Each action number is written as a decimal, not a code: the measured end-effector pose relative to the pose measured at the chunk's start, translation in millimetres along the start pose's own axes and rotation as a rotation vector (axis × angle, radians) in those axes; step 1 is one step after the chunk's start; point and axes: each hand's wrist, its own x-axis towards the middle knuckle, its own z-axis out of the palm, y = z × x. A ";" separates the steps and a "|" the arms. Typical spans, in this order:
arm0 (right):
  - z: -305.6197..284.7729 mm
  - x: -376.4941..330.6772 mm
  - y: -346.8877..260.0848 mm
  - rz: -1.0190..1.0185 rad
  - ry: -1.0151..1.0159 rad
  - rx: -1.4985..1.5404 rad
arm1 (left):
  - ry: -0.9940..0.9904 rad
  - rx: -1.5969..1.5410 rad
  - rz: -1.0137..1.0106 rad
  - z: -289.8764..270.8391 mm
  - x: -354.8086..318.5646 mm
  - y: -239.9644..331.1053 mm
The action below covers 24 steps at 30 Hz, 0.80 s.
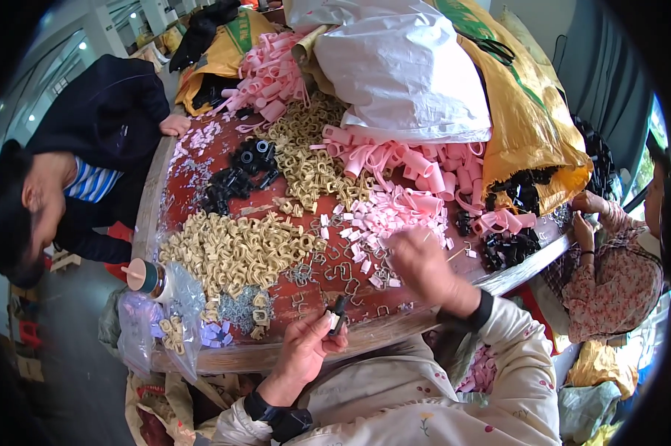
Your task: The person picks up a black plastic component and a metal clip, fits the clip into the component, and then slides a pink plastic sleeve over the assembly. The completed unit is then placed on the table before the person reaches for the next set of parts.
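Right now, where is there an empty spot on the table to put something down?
Not much room. The barest red patch lies between the beige pieces, the small pink pieces and the left hand, with only scattered wire clips. Further back, pink tubes, black parts and sacks crowd everything.

On the table (202, 360), a heap of clips (235, 249) lies to the left, small tabs (395, 212) to the right, wire hooks (335, 271) between them near the front edge, and sacks (425, 67) pile up behind, with tubes (265, 74) to their left.
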 end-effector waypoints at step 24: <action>-19.3 -12.4 100.4 0.540 -0.096 0.344 | 0.067 0.056 -0.068 -2.7 -1.1 4.7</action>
